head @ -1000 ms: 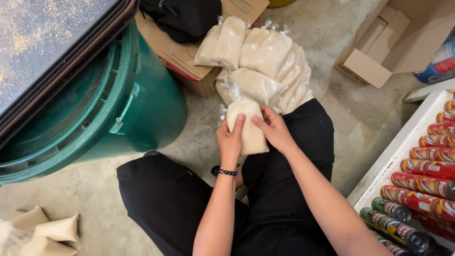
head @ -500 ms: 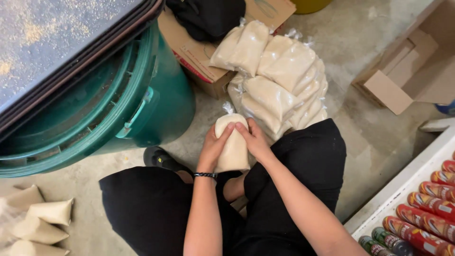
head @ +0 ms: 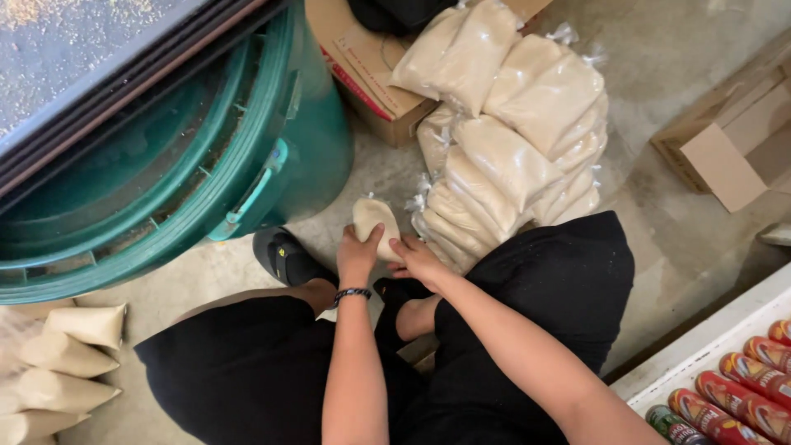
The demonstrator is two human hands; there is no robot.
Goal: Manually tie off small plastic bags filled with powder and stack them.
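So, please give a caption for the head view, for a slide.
Both hands, left and right, hold a bag beside the pile.

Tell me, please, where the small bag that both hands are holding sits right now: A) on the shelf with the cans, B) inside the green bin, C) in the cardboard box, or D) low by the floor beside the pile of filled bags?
D: the left hand and right hand hold the small bag low by the floor, beside the pile of filled bags.

A large green plastic bin (head: 165, 198) stands on the concrete floor (head: 684, 49) beside an open brown cardboard box (head: 375, 70); red cylindrical cans (head: 741, 395) fill a white shelf (head: 700, 346) at right.
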